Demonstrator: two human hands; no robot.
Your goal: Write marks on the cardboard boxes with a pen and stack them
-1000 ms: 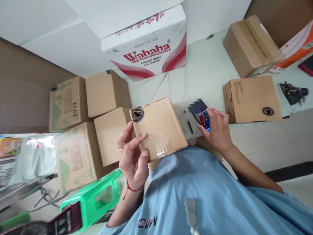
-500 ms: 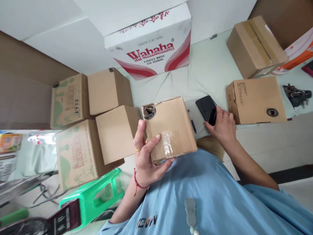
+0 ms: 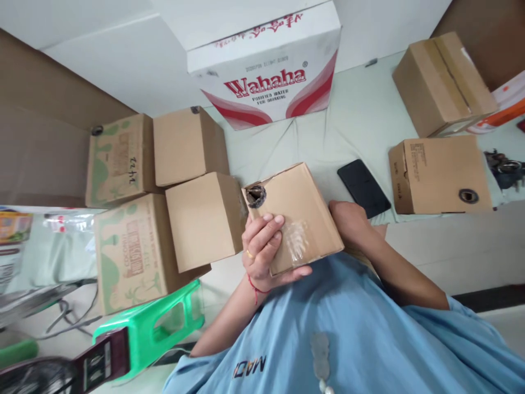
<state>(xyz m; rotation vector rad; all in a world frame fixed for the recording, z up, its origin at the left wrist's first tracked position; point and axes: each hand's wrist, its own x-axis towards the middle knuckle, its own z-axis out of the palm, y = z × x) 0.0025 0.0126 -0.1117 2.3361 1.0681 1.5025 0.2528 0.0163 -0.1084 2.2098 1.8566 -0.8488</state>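
Note:
My left hand (image 3: 264, 249) grips a small brown cardboard box (image 3: 309, 208) in front of my chest, its fingers curled over the box's left side. That box has a dark-rimmed round hole at one corner and a strip of clear tape. Close against its right side is my right hand (image 3: 348, 219), knuckles bent, with its fingers hidden behind the box. Whether anything is in them I cannot tell. A black phone (image 3: 363, 189) lies face up on the pale green cloth, just beyond my right hand.
Several cardboard boxes (image 3: 200, 221) stand together at the left. A white-and-red Wahaha carton (image 3: 266, 82) stands at the back. On the right are a taped box (image 3: 447, 82), a box with a hole (image 3: 445, 175) and keys (image 3: 508, 167). Below left is a green stool (image 3: 151, 328).
My right hand has let go of the phone and moved left to the held box. My left fingers now lie curled on the box. The view has shifted slightly.

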